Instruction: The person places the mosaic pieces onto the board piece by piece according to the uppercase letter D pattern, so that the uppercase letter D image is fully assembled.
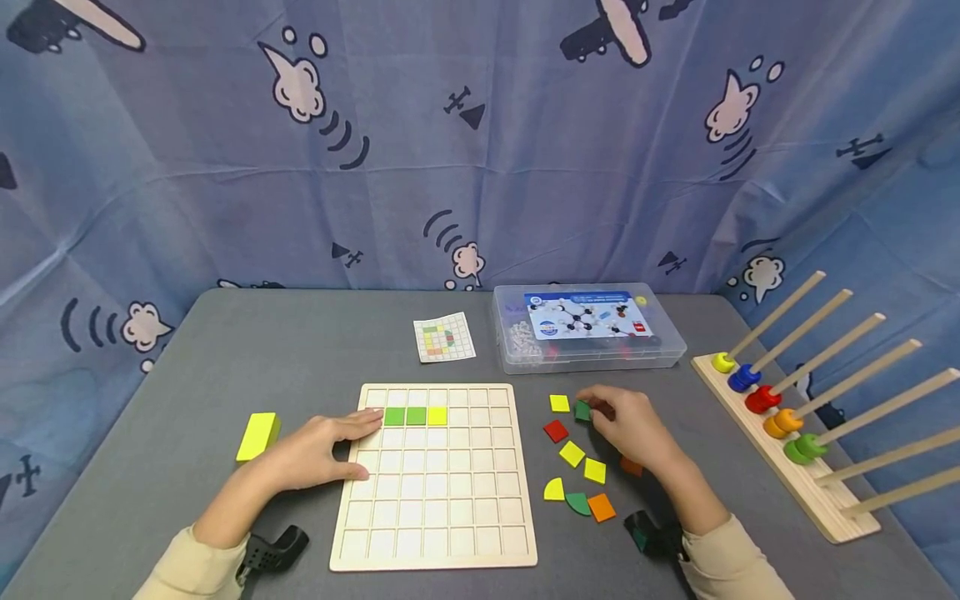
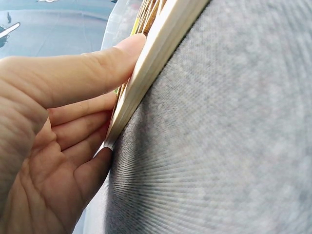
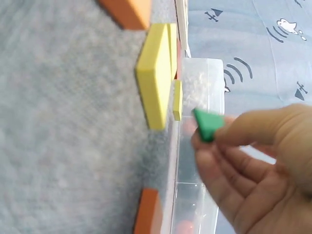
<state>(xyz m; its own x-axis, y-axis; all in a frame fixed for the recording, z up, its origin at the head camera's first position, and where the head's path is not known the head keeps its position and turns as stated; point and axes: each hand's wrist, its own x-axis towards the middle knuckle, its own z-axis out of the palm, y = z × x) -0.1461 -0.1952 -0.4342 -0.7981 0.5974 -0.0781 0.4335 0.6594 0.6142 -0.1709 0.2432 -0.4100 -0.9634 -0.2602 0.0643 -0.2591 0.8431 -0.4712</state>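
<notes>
With the left hand (image 1: 318, 452) spread on the board's (image 1: 436, 486) left edge, a likely light, stiff green tile (image 1: 582, 411), best edge-gripped, is being pinched by the right hand (image 1: 632, 429).

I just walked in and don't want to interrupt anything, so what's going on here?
A person is handling small coloured pieces at a table. Their right grip pinches a green piece near the others, to the right of the gridded board. Their left grip touches the board's left edge. Two green squares and a yellow square sit side by side near its far end; a small patterned card lies beyond.
</notes>
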